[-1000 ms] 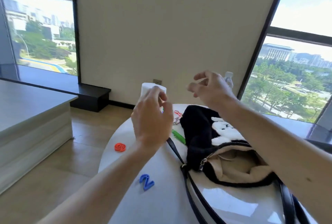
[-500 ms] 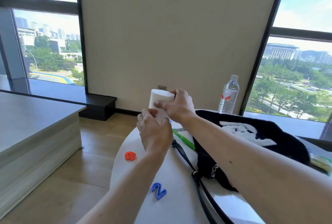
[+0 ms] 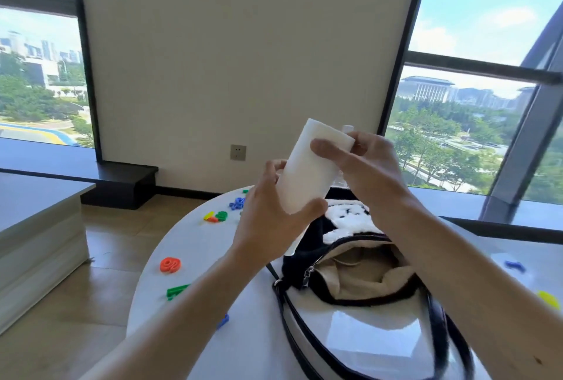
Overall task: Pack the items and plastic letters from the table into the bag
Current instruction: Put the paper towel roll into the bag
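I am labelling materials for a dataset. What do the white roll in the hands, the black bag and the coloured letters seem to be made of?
The white roll: matte, soft-edged surface, probably paper or tissue. The bag: black fuzzy fabric with a white plush patch, beige cloth lining, and a glossy strap, perhaps leather or imitation. The letters: bright, smooth, rigid-looking, likely plastic.

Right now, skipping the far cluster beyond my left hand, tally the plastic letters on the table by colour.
Orange letters: 1
Green letters: 1
Blue letters: 2
Yellow letters: 1
Total in view: 5
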